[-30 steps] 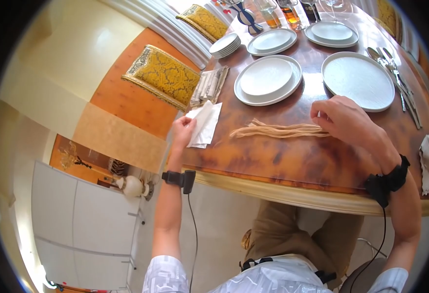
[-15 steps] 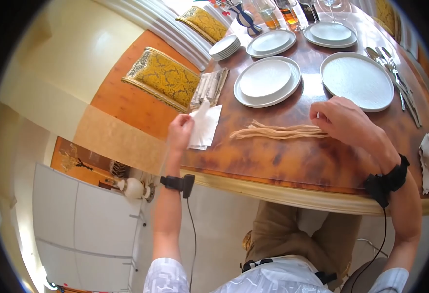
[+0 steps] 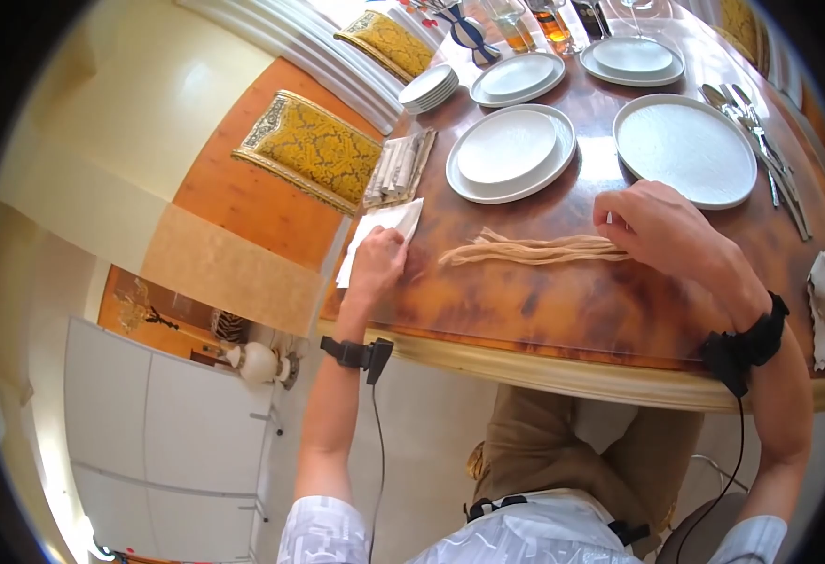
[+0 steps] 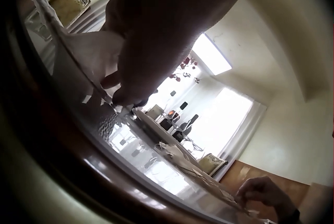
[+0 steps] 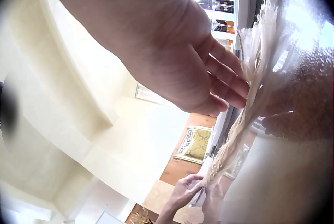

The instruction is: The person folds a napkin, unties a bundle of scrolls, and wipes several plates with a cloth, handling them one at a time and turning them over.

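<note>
At the table's left edge lies a white napkin (image 3: 359, 246), thin and folded. My left hand (image 3: 377, 266) pinches it at its near right side; in the left wrist view the napkin's edge (image 4: 78, 59) rises up beside the darkened fingers. A bundle of beige cords (image 3: 534, 250) with frayed ends stretches across the table in front of me. My right hand (image 3: 661, 230) hovers over the bundle's right end. In the right wrist view its loosely bent fingers (image 5: 227, 73) lie right at the cords without curling round them.
Beyond the cords stand a plate pair (image 3: 508, 153) and a large plate (image 3: 685, 150). Rolled napkins (image 3: 400, 169) lie back left, near a small plate stack (image 3: 429, 87). Cutlery (image 3: 760, 141) lies on the right. Glasses and bottles (image 3: 553, 23) stand at the far end.
My left hand first drew back left with the lifted napkin flap, then came right and nearer. The napkin now spreads further left. My right hand has stayed over the cords.
</note>
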Demonstrator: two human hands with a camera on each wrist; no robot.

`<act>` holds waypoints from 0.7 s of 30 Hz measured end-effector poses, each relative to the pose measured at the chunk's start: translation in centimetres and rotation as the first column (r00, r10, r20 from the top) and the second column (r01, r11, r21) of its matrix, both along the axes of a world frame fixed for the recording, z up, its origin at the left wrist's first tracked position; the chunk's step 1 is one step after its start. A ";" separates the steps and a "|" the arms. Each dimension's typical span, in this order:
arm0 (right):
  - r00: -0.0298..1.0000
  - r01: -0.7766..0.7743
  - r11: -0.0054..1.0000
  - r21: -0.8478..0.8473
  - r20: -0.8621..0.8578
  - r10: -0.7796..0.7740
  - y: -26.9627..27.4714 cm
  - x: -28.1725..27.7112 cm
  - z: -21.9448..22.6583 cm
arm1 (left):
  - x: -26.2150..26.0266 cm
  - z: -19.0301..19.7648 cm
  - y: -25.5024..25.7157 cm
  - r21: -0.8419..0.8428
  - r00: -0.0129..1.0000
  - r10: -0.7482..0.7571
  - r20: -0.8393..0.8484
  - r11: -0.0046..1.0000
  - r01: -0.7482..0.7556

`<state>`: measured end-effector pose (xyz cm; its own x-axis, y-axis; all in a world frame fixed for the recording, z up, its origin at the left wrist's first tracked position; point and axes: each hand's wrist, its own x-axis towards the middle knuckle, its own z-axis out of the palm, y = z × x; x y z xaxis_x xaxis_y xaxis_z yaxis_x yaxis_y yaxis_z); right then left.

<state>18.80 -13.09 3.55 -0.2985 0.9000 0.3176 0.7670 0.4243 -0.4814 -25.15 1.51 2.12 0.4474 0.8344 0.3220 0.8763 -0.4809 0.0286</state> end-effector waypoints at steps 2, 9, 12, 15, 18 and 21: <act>1.000 -0.003 1.000 0.006 0.008 0.003 0.0 0.0 0.0 | -0.8 -0.4 0.9 0.035 0.999 0.007 0.036 0.999 -0.009; 1.000 -0.015 0.999 0.035 0.007 0.015 0.1 0.2 -0.4 | -6.9 -1.0 5.2 -0.172 0.811 0.098 0.577 0.985 0.004; 1.000 -0.018 0.999 0.033 0.020 0.018 0.1 0.2 -0.5 | -9.3 -0.1 6.0 -0.206 0.670 0.124 0.732 0.977 0.044; 0.999 -0.022 0.999 0.031 0.028 0.022 0.1 0.2 -0.3 | -9.3 1.7 4.9 -0.311 0.497 0.232 0.836 0.947 0.081; 1.000 -0.007 1.000 0.008 0.027 0.007 0.2 0.0 -0.3 | -7.9 2.6 3.3 -0.381 0.434 0.289 0.854 0.914 0.141; 0.999 -0.009 1.000 0.028 0.033 0.009 0.0 0.0 -0.2 | -7.4 1.9 3.4 -0.381 0.537 0.243 0.808 0.910 0.162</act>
<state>18.79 -13.13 3.31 -0.3174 0.8881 0.3325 0.7785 0.4443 -0.4434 -32.55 4.88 4.02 0.1088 0.9762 0.1877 0.3687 -0.2150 0.9044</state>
